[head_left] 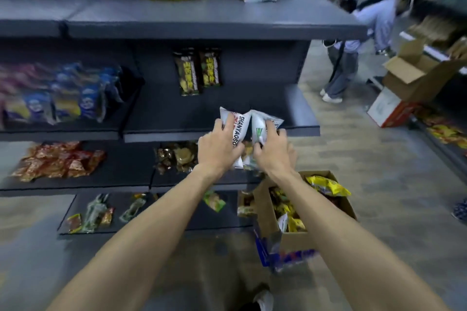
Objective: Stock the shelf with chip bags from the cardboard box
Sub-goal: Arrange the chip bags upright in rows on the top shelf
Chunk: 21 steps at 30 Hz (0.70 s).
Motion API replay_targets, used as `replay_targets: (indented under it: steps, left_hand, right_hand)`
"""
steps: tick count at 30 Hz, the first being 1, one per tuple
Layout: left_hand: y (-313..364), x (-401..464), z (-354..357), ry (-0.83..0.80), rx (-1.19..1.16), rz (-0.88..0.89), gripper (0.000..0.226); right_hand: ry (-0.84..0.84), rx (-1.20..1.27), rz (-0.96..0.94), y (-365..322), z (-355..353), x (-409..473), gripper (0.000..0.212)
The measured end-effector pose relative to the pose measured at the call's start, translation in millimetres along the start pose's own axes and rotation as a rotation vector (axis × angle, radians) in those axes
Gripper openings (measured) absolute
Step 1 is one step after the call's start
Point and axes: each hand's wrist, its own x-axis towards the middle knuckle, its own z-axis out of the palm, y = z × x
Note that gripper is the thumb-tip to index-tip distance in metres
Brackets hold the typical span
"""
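Both arms reach forward toward the dark shelf [298, 118], and each hand grips a white chip bag at the shelf's front edge, just past the centre of the view toward 12 o'clock. The left hand [218, 150] curls its fingers over the face of the left white bag [236, 131], which bears dark lettering down its side; the right hand [274, 151] wraps its fingers round the right white bag [260, 126], which carries a green mark. The two bags stand upright and touch each other at their inner edges, their tops leaning over the shelf board. Behind them, at 12 o'clock, two dark bags with yellow print [197, 70] stand against the back panel. The cardboard box [303, 237] sits on the floor at 4 o'clock from the hands, its flaps open, with yellow bags [327, 185] and other packets inside. At 9 o'clock a row of blue bags [83, 93] fills the same shelf level, though blur makes their print unreadable. At 2 o'clock another person [353, 40] bends near open cartons [409, 78].
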Motion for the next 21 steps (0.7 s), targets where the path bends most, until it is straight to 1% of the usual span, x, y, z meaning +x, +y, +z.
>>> replay_targets:
  steps: [6, 9, 13, 16, 19, 21]
  left_hand:
    - [-1, 48, -108, 0.277, 0.041, 0.049, 0.074]
    - [3, 76, -150, 0.388, 0.061, 0.08, 0.075]
    - [12, 113, -183, 0.482, 0.109, 0.104, 0.075]
    - [22, 142, -193, 0.499, 0.099, 0.104, 0.072]
    - [34, 174, -196, 0.512, 0.058, 0.055, 0.069]
    - [42, 195, -195, 0.521, 0.077, 0.05, 0.068]
  right_hand:
    - [0.291, -0.041, -0.237, -79, -96, 44, 0.061]
    - [0.387, -0.041, -0.311, -106, -137, 66, 0.06]
    - [0.449, -0.019, -0.344, -121, -169, 99, 0.059]
    - [0.456, -0.012, -0.346, -122, -184, 128, 0.06]
    - [0.457, -0.006, -0.331, -114, -196, 161, 0.062]
    - [0.452, -0.006, -0.32, -104, -203, 184, 0.061]
